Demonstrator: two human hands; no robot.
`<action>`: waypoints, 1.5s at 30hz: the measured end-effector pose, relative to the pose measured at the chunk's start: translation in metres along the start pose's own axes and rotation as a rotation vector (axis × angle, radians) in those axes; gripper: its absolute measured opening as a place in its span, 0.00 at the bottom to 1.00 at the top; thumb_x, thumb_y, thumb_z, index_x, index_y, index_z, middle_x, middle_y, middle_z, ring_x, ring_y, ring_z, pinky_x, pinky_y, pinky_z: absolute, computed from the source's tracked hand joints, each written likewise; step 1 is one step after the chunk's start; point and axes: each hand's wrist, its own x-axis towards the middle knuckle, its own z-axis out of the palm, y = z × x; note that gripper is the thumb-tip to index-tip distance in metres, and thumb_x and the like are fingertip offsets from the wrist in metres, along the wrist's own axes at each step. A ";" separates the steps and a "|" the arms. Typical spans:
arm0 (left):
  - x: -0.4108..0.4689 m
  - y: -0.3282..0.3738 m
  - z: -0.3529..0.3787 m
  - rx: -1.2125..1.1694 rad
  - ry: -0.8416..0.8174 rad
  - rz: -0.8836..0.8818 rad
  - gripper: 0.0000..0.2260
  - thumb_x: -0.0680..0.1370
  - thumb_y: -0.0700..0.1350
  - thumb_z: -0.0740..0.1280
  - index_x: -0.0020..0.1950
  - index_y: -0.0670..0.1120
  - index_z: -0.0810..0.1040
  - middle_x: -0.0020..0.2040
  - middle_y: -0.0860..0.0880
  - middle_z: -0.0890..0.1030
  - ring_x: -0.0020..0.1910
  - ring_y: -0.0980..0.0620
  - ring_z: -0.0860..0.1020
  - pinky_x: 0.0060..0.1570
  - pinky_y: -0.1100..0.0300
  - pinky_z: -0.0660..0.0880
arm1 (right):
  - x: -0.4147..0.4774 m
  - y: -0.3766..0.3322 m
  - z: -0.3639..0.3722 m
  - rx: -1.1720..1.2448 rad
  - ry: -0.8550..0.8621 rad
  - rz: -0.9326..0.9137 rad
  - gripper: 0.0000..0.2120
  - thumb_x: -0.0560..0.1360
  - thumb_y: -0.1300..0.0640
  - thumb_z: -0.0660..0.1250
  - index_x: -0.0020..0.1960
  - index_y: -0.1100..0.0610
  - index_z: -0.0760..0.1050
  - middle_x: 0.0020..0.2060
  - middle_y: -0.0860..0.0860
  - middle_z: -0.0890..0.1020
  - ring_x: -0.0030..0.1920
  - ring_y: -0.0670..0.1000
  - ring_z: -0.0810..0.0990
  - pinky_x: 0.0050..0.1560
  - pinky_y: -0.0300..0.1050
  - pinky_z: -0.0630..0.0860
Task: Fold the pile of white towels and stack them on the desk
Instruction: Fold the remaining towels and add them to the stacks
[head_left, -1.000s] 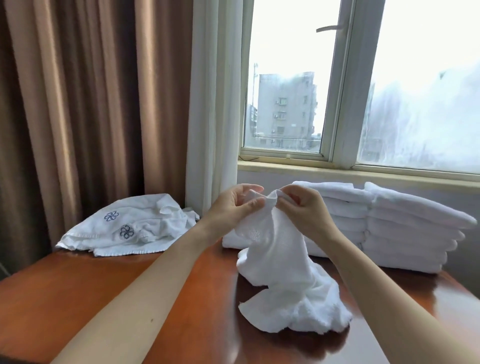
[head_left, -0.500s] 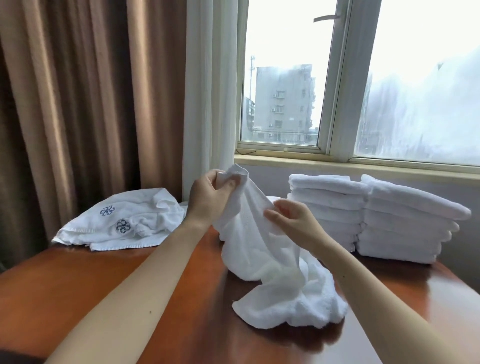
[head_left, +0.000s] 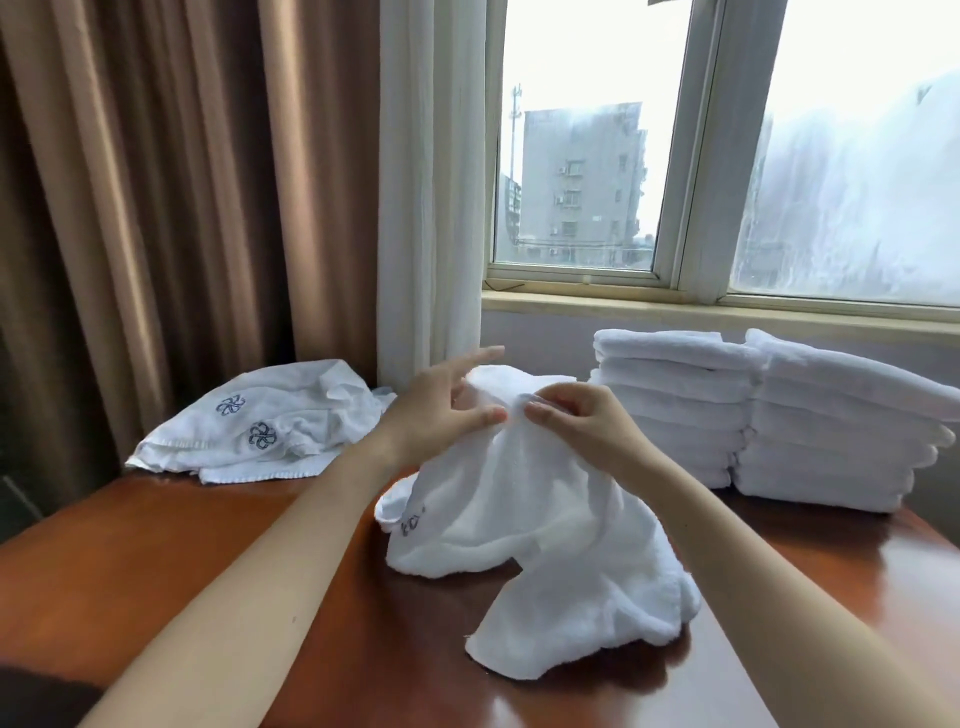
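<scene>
A crumpled white towel (head_left: 519, 514) lies half lifted on the brown desk (head_left: 197, 551), its lower end trailing toward me. My right hand (head_left: 576, 423) pinches the towel's raised top edge with curled fingers. My left hand (head_left: 436, 410) is right beside it, fingers spread and straight, its thumb tip touching the same edge. Two stacks of folded white towels (head_left: 675, 400) (head_left: 841, 436) stand side by side at the back right. A loose pile of unfolded towels (head_left: 270, 415) with blue flower logos lies at the back left.
Brown curtains (head_left: 182, 208) and a white sheer curtain (head_left: 426, 197) hang behind the desk on the left. A window sill (head_left: 727, 312) runs behind the stacks. The desk's right edge slants past the stacks.
My hands came back together at the towel's top. The left hand lowered and released its grip, fingers now spread. The towel dropped lower and spread wider on the desk.
</scene>
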 end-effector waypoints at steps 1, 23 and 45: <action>0.000 0.001 0.006 0.005 -0.079 0.012 0.24 0.73 0.52 0.75 0.69 0.61 0.75 0.50 0.59 0.82 0.49 0.56 0.80 0.51 0.63 0.75 | -0.001 -0.001 0.001 0.000 -0.018 -0.007 0.17 0.79 0.56 0.68 0.40 0.69 0.74 0.32 0.51 0.66 0.33 0.47 0.63 0.34 0.44 0.59; 0.009 -0.056 -0.008 0.070 0.609 -0.411 0.09 0.79 0.53 0.68 0.50 0.48 0.76 0.42 0.53 0.77 0.45 0.46 0.79 0.42 0.54 0.73 | -0.016 0.036 -0.005 -0.392 0.336 0.190 0.07 0.69 0.57 0.70 0.38 0.46 0.76 0.37 0.42 0.78 0.41 0.46 0.77 0.37 0.43 0.72; 0.009 -0.020 0.056 0.167 0.120 -0.237 0.06 0.78 0.57 0.69 0.48 0.56 0.78 0.46 0.53 0.81 0.47 0.51 0.78 0.46 0.56 0.75 | -0.015 0.028 -0.006 0.000 0.094 0.280 0.06 0.69 0.67 0.68 0.41 0.57 0.78 0.33 0.51 0.78 0.32 0.48 0.75 0.33 0.43 0.73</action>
